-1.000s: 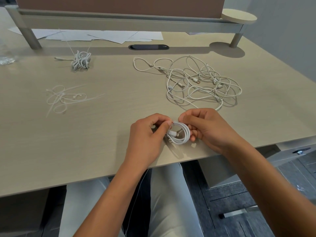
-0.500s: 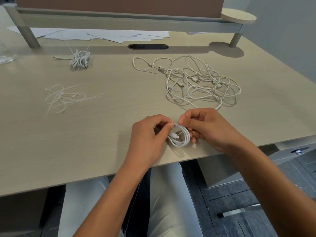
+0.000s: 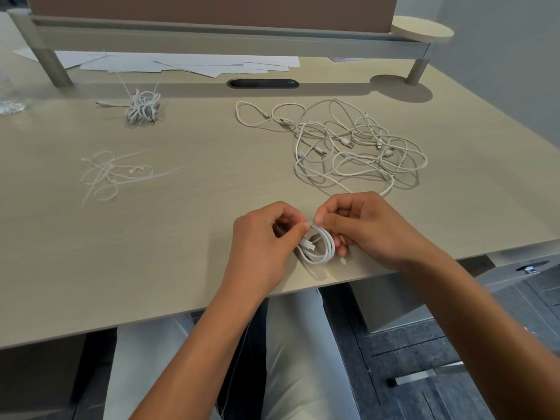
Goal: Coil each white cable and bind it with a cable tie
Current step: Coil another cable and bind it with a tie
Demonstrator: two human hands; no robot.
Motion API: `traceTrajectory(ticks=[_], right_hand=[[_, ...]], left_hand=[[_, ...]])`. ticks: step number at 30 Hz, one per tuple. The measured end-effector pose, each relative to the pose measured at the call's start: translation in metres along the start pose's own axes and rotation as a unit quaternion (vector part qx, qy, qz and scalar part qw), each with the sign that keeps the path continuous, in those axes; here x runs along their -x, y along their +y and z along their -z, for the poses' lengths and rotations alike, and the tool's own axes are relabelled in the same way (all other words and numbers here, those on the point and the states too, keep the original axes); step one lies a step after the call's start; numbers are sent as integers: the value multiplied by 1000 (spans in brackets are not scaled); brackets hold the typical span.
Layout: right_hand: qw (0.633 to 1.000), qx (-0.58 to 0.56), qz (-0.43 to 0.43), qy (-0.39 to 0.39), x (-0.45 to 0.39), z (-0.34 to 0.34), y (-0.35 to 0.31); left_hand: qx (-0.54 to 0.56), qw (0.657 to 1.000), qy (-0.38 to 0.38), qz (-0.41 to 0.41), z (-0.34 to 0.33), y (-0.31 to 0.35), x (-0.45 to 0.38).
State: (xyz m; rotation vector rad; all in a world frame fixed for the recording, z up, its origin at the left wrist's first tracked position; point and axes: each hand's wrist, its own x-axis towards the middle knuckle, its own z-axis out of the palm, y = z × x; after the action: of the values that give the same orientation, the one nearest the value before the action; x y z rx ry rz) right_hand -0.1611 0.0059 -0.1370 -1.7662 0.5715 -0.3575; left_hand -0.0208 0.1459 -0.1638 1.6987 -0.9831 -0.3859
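Change: hardly anything has moved since a second ago; my two hands have edged slightly up the desk with the coil, and the pinch at its top looks tighter.
Coil: the coiled white cable (image 3: 318, 248) sits just above the near edge of the desk (image 3: 181, 237), between my hands, its loops hanging toward me from the pinch and a plug end showing inside the ring.
Left hand (image 3: 263, 247): fingers curled, thumb and forefinger pinching the coil's top left.
Right hand (image 3: 363, 228): fingers curled, thumb and forefinger pinching the same top point from the right, lower fingers behind the loops.
Key relation: the cable ties (image 3: 115, 174) lie well apart on the left, so I judge the left hand is the nearer one to fetch a tie while the right keeps the coil.
Farther right: the tangle of loose white cables (image 3: 357, 147) waits beyond my right hand.
Far left: one bound cable bundle (image 3: 143, 108) lies near the papers (image 3: 188, 63).
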Motion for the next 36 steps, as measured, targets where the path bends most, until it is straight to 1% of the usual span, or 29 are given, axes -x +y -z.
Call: traceTrajectory(ticks=[4, 10, 18, 22, 27, 30, 36], right_hand=[[1000, 9, 9, 6, 1, -1, 2], [1000, -5, 10, 10, 1, -5, 7], [999, -17, 17, 21, 3, -10, 8], [999, 0, 31, 29, 3, -12, 4], [999, 24, 21, 9, 0, -11, -4], [998, 53, 16, 11, -1, -11, -9], [993, 112, 24, 4, 1, -14, -13]], left_hand=[[-8, 1000, -4, 0, -2, 1, 2], [-38, 999, 21, -24, -6, -3, 4], [-6, 1000, -9, -5, 0, -3, 2], [-33, 999, -9, -11, -1, 1, 1], [-48, 999, 0, 8, 0, 5, -1], [-54, 998, 1, 14, 0, 6, -3], [-48, 998, -19, 22, 2, 8, -6]])
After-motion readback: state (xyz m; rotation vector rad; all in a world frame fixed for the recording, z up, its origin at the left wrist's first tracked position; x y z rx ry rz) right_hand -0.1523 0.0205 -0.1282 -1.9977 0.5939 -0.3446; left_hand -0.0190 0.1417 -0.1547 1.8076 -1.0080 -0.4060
